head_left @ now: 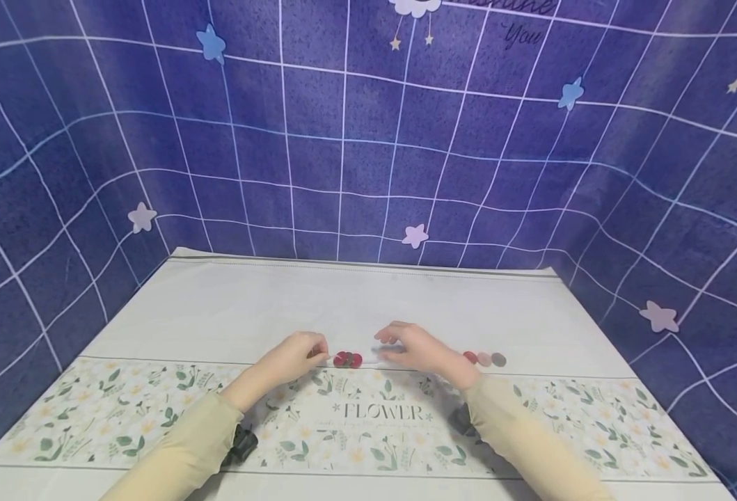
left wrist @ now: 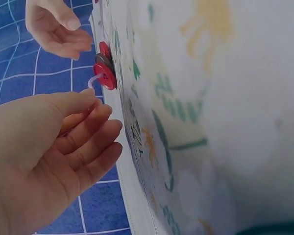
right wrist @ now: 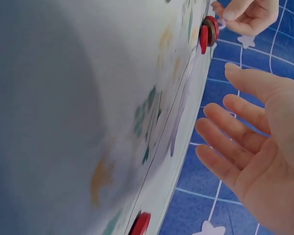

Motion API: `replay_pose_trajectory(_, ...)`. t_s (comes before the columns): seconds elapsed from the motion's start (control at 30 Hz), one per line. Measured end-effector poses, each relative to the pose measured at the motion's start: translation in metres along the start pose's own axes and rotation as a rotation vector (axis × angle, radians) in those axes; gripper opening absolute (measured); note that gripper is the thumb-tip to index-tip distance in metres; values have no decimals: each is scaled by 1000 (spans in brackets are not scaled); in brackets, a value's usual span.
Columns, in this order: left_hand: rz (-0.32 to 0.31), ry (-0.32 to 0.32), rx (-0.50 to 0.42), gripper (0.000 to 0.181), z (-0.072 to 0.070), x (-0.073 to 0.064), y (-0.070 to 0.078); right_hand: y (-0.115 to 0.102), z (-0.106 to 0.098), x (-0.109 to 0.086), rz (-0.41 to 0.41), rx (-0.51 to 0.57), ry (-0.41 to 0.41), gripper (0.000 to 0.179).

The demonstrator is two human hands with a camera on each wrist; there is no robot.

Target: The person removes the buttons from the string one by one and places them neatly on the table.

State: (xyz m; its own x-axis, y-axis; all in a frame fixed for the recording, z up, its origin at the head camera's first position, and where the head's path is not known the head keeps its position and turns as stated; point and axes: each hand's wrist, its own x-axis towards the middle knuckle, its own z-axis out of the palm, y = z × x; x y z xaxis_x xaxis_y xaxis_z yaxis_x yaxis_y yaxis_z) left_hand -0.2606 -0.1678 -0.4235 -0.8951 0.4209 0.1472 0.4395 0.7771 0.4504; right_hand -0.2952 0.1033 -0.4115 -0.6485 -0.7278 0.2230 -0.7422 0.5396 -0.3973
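Observation:
My left hand (head_left: 293, 357) pinches the end of a pale lilac cord (left wrist: 91, 81) between thumb and forefinger. That cord passes through a red button (left wrist: 105, 76), and a dark grey-brown button (left wrist: 104, 59) and another red button (left wrist: 105, 48) stand pressed against it in a row. In the head view the three lie just right of the left fingertips. My right hand (head_left: 413, 346) hovers to their right, fingers spread and loosely bent, holding nothing. Below it in the right wrist view, a length of the cord (right wrist: 179, 120) trails along the table.
Right of the right hand, a loose red button (head_left: 470, 357), a pink button (head_left: 484, 359) and a grey button (head_left: 499, 360) lie in a row. They rest on a white table cover (head_left: 268, 299) with a floral band. A blue grid-patterned curtain (head_left: 318, 167) surrounds the table's back and sides.

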Motion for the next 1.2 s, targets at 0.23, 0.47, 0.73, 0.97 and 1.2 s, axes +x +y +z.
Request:
replay_pose_trajectory(0.23,-4,-2,0,8,0,0,-1,-7,5,9,-27,-23,-4,34)
replay_pose_trajectory(0.47,-16,-10,-14,8,1,0,-1,-13,8,18,-43,-20,-8,33)
replay_pose_trajectory(0.73,8,-11,-16,8,0,0,-2,-18,12,26,-47,-20,-42,33)
replay_pose_trajectory(0.97,7,-14,-26,8,1,-1,-2,-20,16,28,-48,-13,-79,33)
replay_pose_trajectory(1.2,18,-17,-16,8,1,1,-2,-21,19,30,-66,-48,-101,30)
